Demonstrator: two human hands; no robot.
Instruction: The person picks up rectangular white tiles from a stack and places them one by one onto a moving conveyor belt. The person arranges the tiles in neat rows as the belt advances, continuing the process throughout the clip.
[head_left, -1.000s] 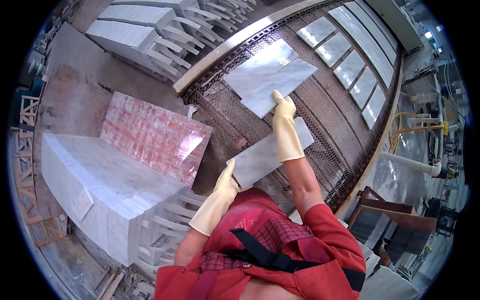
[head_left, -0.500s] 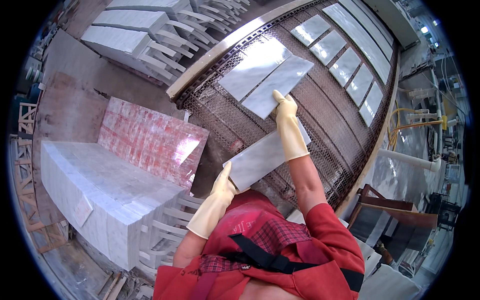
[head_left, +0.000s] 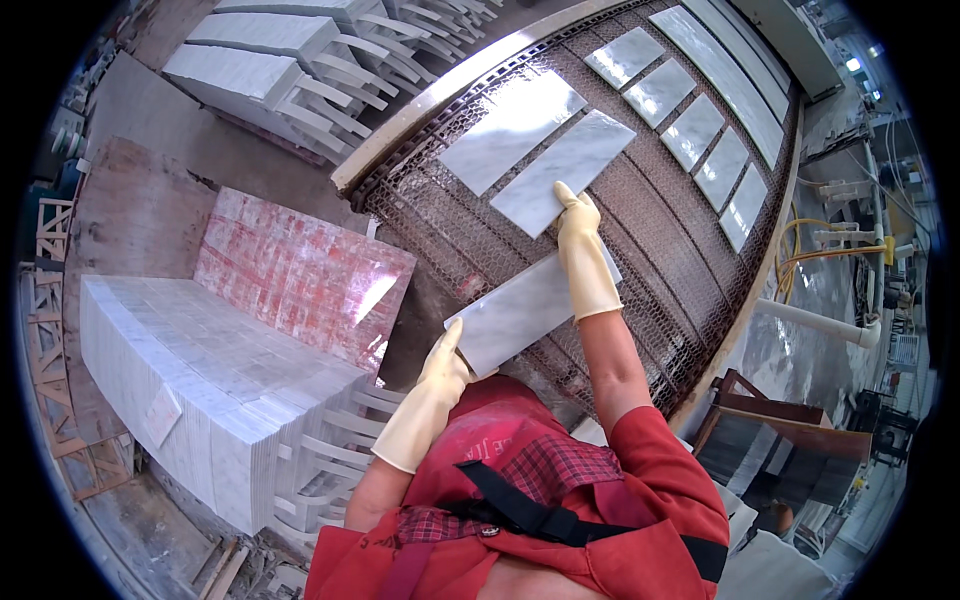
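Note:
My left hand, in a cream rubber glove, grips the near end of a polished grey-white marble tile, thumb on top and fingers below. The tile's far end reaches under my right forearm, over the edge of a wire-mesh conveyor. My right hand, gloved the same way, is closed at the near edge of a second marble tile lying on the mesh. One digit rests on its face; the other fingers are partly hidden. Left of that tile, across a narrow gap, lies a wider pale marble piece.
Several marble tiles and long strips lie farther along the conveyor. A stack of slabs stands at the left by a red-stained board. More slab stacks stand beyond the conveyor's pale side rail.
The tile at my right hand has shifted slightly right, widening the gap to the piece beside it. My left hand keeps its tile in nearly the same place.

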